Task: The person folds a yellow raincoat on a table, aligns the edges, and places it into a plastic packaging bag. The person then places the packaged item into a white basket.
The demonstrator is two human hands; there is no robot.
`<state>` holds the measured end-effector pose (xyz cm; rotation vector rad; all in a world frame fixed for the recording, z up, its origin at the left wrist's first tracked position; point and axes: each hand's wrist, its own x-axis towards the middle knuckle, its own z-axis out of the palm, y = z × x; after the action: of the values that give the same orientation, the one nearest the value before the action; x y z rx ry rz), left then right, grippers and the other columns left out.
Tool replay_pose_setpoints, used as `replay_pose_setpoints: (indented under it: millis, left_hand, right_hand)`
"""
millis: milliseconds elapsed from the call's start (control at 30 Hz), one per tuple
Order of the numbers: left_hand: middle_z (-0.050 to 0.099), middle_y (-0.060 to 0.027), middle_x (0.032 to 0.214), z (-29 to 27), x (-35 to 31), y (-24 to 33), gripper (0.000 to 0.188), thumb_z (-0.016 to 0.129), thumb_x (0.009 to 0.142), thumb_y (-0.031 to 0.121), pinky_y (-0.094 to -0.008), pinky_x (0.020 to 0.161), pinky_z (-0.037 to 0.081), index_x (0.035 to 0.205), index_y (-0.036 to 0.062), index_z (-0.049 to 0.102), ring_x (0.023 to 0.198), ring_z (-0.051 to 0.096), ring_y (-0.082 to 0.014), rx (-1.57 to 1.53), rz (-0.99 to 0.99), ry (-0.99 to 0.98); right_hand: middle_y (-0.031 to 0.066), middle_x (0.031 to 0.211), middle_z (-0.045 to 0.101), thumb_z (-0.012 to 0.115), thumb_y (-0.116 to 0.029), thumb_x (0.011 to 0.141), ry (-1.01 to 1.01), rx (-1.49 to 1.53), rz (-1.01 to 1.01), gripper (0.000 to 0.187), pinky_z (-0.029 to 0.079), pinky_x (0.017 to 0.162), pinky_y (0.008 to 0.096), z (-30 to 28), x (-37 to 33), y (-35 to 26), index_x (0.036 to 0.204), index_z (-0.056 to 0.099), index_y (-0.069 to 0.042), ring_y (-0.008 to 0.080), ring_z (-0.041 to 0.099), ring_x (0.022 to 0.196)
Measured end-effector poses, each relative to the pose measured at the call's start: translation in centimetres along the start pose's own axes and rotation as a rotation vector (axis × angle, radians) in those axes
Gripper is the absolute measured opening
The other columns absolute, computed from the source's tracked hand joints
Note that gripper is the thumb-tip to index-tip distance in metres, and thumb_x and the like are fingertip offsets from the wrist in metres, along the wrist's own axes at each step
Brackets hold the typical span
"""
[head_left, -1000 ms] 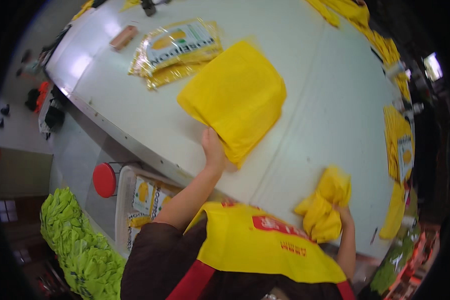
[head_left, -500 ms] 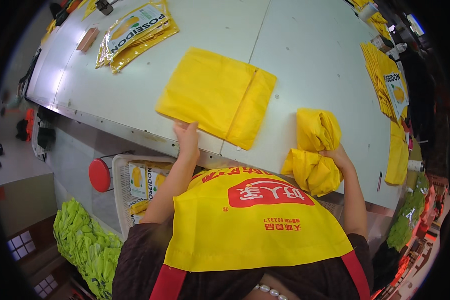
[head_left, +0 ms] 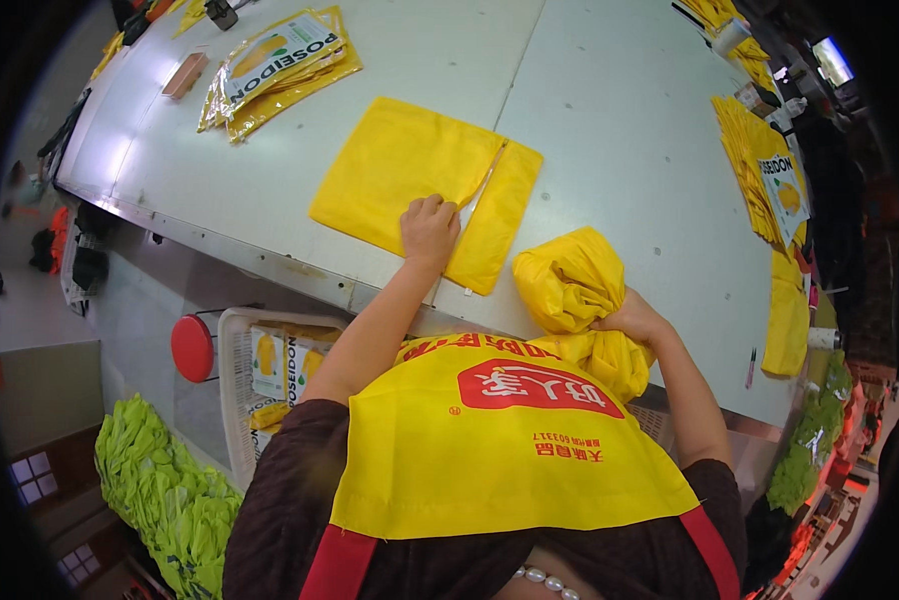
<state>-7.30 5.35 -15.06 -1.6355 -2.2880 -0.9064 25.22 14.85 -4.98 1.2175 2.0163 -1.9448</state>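
A flat yellow bag (head_left: 395, 165) lies on the white table, with a slit (head_left: 490, 180) gaping across it near its right end. My left hand (head_left: 431, 230) has its fingers curled over the slit's near end and grips the lifted edge. To the right, a bundle of crumpled yellow sheet material (head_left: 575, 275) is gathered up at the table's front edge. My right hand (head_left: 635, 318) is closed round the narrow middle of this bundle, its fingertips partly hidden in the folds. The bundle's lower part hangs beside my yellow apron (head_left: 515, 470).
Printed yellow packets (head_left: 280, 65) lie stacked at the far left, near a small pinkish tray (head_left: 185, 76). More folded yellow pieces (head_left: 760, 175) line the right side, with a pen (head_left: 751, 368) nearby. Below left stand a white basket (head_left: 232, 395) of packets, a red stool (head_left: 192, 348) and a green heap (head_left: 160, 490).
My left hand has moved from the bag's near edge up and right onto its slit, which now gapes. My right hand has brought the crumpled bundle left, closer to the bag.
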Motion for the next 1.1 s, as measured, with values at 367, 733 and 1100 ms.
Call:
replay_pose_setpoints:
  millis: [367,733,1100]
  left_hand:
    - [0.06,-0.0137,0.067,-4.6,0.3,0.5,0.021,0.061,0.079,0.021,-0.0411,0.056,0.046,0.092,0.0058,0.055,0.06,0.059,-0.0315,-0.38,-0.178,-0.257]
    - [0.058,-0.0148,0.066,-4.5,4.0,2.3,0.014,0.06,0.079,0.014,-0.0379,0.056,0.045,0.085,0.002,0.058,0.06,0.057,-0.0314,-0.385,-0.134,-0.036]
    - [0.054,-0.0098,0.082,-10.0,2.1,4.2,0.015,0.058,0.074,0.007,-0.0374,0.062,0.048,0.088,0.0074,0.053,0.079,0.056,-0.0289,-0.004,0.109,-0.232]
  right_hand:
    - [0.0249,0.092,0.061,0.062,-0.017,0.065,0.296,-0.717,-0.123,0.081,0.048,0.075,0.0402,2.4,4.4,-7.4,0.134,0.024,0.005,0.0381,0.059,0.087]
    - [0.0173,0.074,0.063,0.057,-0.01,0.066,-0.132,-1.276,-0.309,0.081,0.049,0.061,0.0401,6.5,6.2,-12.3,0.136,0.02,0.007,0.0317,0.062,0.069]
    - [0.0179,0.112,0.058,0.072,-0.027,0.063,-0.042,-0.706,-0.17,0.081,0.045,0.085,0.0368,3.1,8.6,-9.8,0.132,0.034,-0.006,0.0336,0.056,0.101]
